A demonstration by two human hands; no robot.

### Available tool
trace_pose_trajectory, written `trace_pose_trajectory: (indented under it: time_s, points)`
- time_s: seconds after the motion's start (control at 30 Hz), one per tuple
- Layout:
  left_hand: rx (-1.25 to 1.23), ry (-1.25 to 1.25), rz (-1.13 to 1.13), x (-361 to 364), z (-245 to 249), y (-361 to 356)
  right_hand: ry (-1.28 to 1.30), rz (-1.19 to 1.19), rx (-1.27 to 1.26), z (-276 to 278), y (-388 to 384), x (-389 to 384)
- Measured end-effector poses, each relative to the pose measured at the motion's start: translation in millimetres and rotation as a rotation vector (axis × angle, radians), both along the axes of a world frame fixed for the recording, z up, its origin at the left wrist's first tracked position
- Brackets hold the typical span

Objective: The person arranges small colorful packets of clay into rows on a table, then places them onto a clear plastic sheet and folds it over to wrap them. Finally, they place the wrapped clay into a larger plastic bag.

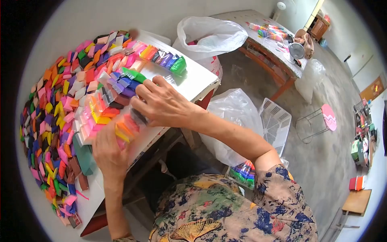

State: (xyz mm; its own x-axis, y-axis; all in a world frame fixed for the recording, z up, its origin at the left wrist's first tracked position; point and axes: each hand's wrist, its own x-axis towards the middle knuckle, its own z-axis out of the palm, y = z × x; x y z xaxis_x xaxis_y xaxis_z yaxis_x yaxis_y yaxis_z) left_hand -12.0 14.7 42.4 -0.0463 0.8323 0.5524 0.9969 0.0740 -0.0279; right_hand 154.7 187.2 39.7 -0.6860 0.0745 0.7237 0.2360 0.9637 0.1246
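Observation:
My left hand (108, 151) is closed around the near end of a short row of coloured, plastic-wrapped clay blocks (127, 127), pink, orange and yellow, partly smeared by motion. At the row's other end, my right hand (163, 104) grips with bent fingers near a dark block. Just beyond the hands lie similar rows of wrapped blocks (98, 111) in pink, yellow and red. Blue and green blocks (131, 80) sit beside my right fingertips. A finished-looking row (165, 59), orange through blue to green, rests farther up the white table (203, 76).
A large heap of loose coloured blocks (52, 133) covers the table's left side. An open clear plastic bag (211, 36) stands behind the table. On the floor are another bag (236, 109), a white plastic basket (275, 121) and a pink-topped stool (328, 117). A second table (258, 30) holds a fan (296, 51).

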Motion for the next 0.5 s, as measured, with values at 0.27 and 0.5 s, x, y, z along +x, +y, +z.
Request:
trace_pose_trajectory:
  time_s: [0.27, 0.5]
  points:
    - [0.02, 0.06, -0.086, 18.7, -7.4, -11.6, 0.111, -0.148, 0.068, -22.1, -52.5, -11.8]
    - [0.011, 0.011, -0.108, -19.6, -25.3, -41.0, 0.12, -0.092, -0.112, -36.9, -46.7, 9.5]
